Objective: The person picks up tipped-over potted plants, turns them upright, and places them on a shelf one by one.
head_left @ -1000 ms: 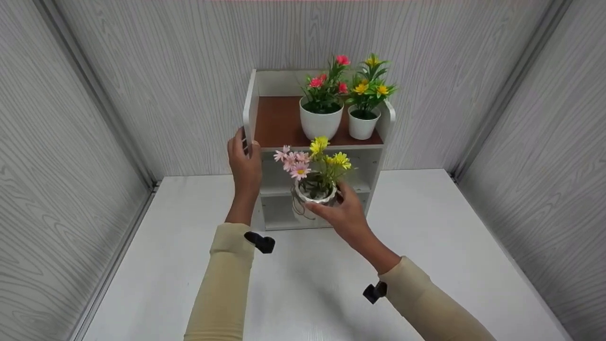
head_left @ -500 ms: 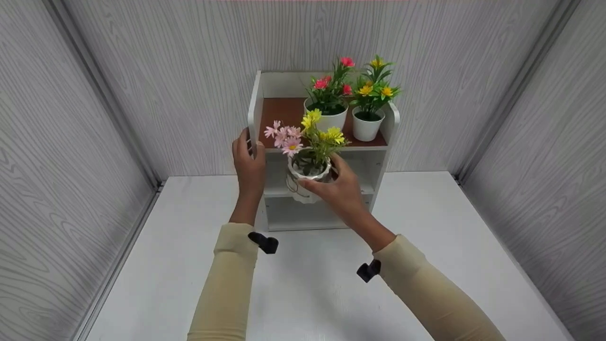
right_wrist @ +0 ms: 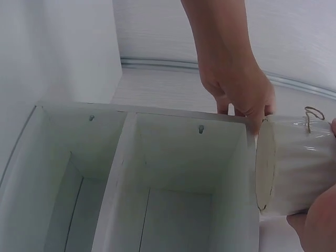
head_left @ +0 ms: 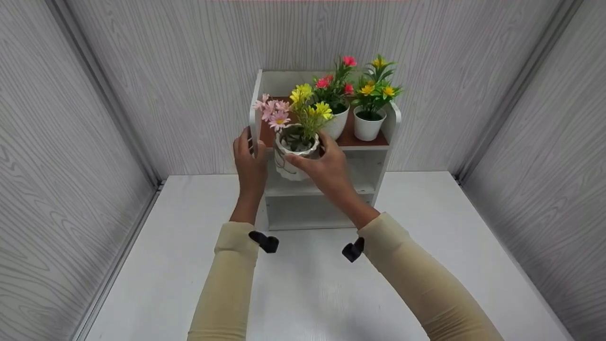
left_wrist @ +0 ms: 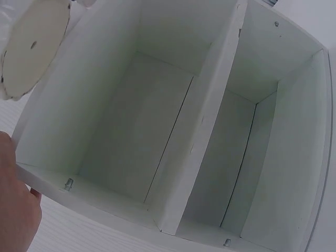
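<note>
My right hand (head_left: 324,166) grips a white flower pot (head_left: 294,166) with pink and yellow flowers, holding it in front of the top shelf's front edge. In the right wrist view, the pot (right_wrist: 299,163) shows its flat base, a twine bow and part of the gripping fingers. The left hand (head_left: 251,166) holds the left side panel of the small white shelf unit (head_left: 322,194), thumb at the front and fingers on the outer side. In the left wrist view, only part of that hand (left_wrist: 17,205) appears, beside the shelf wall; the pot's base (left_wrist: 35,44) is at upper left.
On the brown top shelf (head_left: 350,135) stand a white pot with red flowers (head_left: 337,124) and a smaller white pot with yellow flowers (head_left: 369,125). Below are two open compartments. The unit stands on a white table (head_left: 416,213) between grey wood-grain walls (head_left: 189,94).
My right hand has raised the flower pot and brought it left and forward, from in front of the lower compartments up to the top shelf's edge. The left hand keeps its hold on the panel.
</note>
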A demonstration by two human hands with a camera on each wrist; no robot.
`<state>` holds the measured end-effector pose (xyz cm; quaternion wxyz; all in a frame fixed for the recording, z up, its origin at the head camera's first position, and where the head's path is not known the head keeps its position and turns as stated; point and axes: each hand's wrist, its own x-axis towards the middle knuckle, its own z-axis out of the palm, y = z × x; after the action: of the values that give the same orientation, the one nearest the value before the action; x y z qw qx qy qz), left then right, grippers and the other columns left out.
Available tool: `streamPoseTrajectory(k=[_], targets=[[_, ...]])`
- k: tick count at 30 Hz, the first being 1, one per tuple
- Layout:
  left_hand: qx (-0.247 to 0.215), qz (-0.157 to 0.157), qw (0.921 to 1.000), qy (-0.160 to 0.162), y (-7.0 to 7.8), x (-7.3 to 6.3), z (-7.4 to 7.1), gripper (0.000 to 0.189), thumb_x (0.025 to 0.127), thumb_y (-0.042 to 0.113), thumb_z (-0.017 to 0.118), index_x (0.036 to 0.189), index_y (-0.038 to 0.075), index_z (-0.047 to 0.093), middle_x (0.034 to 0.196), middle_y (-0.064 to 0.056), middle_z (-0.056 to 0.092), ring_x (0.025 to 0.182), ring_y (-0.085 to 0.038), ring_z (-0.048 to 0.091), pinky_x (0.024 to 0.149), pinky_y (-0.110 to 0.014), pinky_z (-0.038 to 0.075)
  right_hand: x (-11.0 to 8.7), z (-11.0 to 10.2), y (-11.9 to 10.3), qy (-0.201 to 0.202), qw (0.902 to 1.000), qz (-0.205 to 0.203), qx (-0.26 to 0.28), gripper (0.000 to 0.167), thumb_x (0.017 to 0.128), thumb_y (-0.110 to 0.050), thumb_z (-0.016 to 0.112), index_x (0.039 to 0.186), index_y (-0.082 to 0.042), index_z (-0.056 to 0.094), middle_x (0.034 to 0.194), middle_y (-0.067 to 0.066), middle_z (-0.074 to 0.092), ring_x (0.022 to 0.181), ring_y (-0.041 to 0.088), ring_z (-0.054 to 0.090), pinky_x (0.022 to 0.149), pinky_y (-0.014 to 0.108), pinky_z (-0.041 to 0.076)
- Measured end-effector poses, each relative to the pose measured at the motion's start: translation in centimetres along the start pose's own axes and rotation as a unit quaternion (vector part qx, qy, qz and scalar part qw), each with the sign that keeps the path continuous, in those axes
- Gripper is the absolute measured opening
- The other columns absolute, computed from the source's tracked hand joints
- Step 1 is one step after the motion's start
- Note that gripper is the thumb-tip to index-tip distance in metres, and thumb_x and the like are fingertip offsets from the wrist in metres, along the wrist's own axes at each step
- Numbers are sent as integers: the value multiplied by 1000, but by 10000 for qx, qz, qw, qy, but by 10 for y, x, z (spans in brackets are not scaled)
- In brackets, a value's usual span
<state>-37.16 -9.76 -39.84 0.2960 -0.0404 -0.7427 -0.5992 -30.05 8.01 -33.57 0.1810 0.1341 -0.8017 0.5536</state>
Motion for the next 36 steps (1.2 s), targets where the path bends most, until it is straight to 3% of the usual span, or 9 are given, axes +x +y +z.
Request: streamPoseTrajectory(k=[5,9,12,16,20,24,36], targets=[[-26,131,9999,47,-1,0,1,72,98,57,46,152,11,40,138,-12,48,128,-23,52,110,-44,45,9,6,-4,37,9996,-135,236,84,75,-39,89,145,-11,50,138,6,58,127,18,56,103,37,50],[-78,278,9996,62,-2,-1,2,100,87,85,38,152,10,40,138,-13,48,128,-24,52,109,-46,46,15,9,-7,153,9995,-92,269,86,74,-38,90,145,-12,50,138,6,59,127,18,56,104,37,50],[-85,414,9991,94,-4,-1,2,110,80,91,33,152,8,40,137,-14,48,128,-25,52,109,-45,46,20,12,-8,203,9995,-24,252,87,74,-38,90,147,-13,49,140,5,58,128,18,56,104,36,49],[-21,611,9981,95,-5,-1,1,100,87,80,34,153,5,38,137,-17,48,128,-27,51,109,-45,45,25,17,-8,226,9995,-25,211,85,76,-38,89,146,-14,49,139,4,58,127,16,56,103,33,50],[112,631,9979,87,-3,-1,2,64,104,47,45,152,5,39,138,-18,47,128,-27,51,109,-43,44,30,22,-9,266,9993,-45,240,86,76,-37,89,147,-13,48,140,5,57,127,17,56,103,33,50],[196,511,9985,101,-2,1,2,47,107,19,50,151,7,40,139,-14,47,128,-25,52,109,-40,44,35,26,-12,303,9991,-9,307,88,77,-37,88,149,-12,46,141,6,56,128,17,55,104,34,49],[88,239,9997,66,-1,0,2,48,107,17,48,153,8,37,142,-12,44,131,-22,49,111,-37,43,48,33,-14,266,9992,235,170,91,79,-41,86,152,-9,42,146,7,52,129,16,54,104,31,49]])
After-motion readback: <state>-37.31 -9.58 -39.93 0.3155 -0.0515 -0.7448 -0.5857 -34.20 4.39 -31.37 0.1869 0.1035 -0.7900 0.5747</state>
